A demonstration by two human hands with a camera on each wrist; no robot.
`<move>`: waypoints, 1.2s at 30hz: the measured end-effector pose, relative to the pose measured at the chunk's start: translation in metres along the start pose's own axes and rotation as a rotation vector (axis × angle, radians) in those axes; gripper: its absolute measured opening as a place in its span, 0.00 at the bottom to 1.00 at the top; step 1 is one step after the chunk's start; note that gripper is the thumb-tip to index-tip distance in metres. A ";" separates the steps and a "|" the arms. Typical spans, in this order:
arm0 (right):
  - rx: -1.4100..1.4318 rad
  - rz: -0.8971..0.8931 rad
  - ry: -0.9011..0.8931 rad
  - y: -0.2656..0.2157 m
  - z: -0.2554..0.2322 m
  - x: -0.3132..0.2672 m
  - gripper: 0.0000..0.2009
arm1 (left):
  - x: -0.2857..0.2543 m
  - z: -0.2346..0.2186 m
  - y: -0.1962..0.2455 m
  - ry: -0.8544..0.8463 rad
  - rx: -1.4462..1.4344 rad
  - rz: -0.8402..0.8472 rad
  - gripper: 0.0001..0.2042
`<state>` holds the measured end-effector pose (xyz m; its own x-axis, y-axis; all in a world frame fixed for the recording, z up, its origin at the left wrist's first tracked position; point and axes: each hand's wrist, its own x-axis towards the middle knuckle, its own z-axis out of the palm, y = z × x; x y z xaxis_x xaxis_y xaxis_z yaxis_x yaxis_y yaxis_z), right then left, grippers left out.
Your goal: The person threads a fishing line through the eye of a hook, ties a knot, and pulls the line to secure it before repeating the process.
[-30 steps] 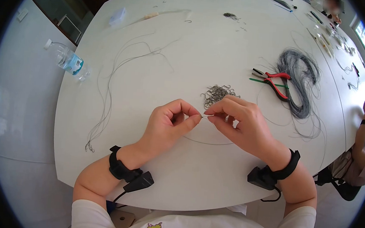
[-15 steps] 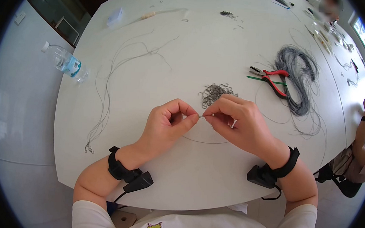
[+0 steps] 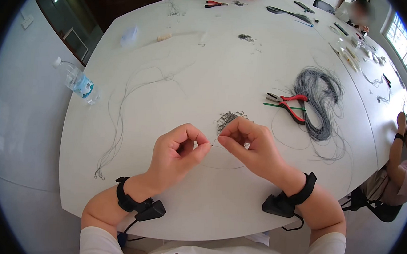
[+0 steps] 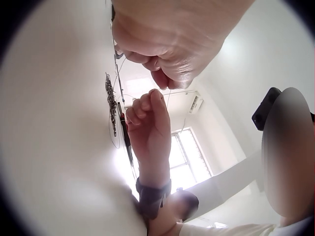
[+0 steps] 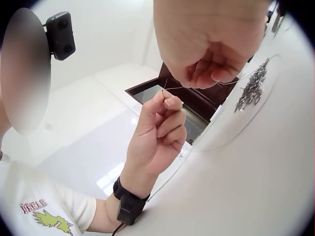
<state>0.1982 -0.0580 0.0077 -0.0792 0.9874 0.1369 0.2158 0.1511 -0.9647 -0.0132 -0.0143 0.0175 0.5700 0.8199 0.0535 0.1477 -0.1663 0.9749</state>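
Both hands meet just above the white table, fingertips almost touching. My left hand pinches a thin grey wire between thumb and forefinger; the pinch shows in the right wrist view. My right hand pinches the same wire close by, its other fingers curled. The wire loops down onto the table under the hands. A small heap of metal hooks lies just beyond my right hand, also visible in the wrist views.
Red-handled pliers and a coil of grey wire lie to the right. Long loose wires trail on the left near a water bottle at the table edge. Other people work at the far and right sides.
The view has tilted up, showing more of the far table. Both hands stay together on the wire, sitting slightly lower and left in the picture.
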 end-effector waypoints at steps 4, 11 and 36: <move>0.013 0.001 -0.049 -0.003 0.005 -0.004 0.07 | -0.001 -0.002 0.006 0.028 0.136 0.142 0.03; 0.228 0.136 -0.151 -0.005 0.019 -0.014 0.08 | 0.001 -0.003 -0.006 0.107 0.060 0.143 0.02; -0.455 -0.560 0.189 -0.025 -0.004 -0.007 0.06 | 0.003 -0.002 0.009 -0.047 0.521 0.518 0.08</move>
<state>0.1973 -0.0686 0.0321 -0.1359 0.7418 0.6567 0.5769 0.5982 -0.5562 -0.0122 -0.0122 0.0271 0.7030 0.5435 0.4586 0.2089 -0.7743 0.5973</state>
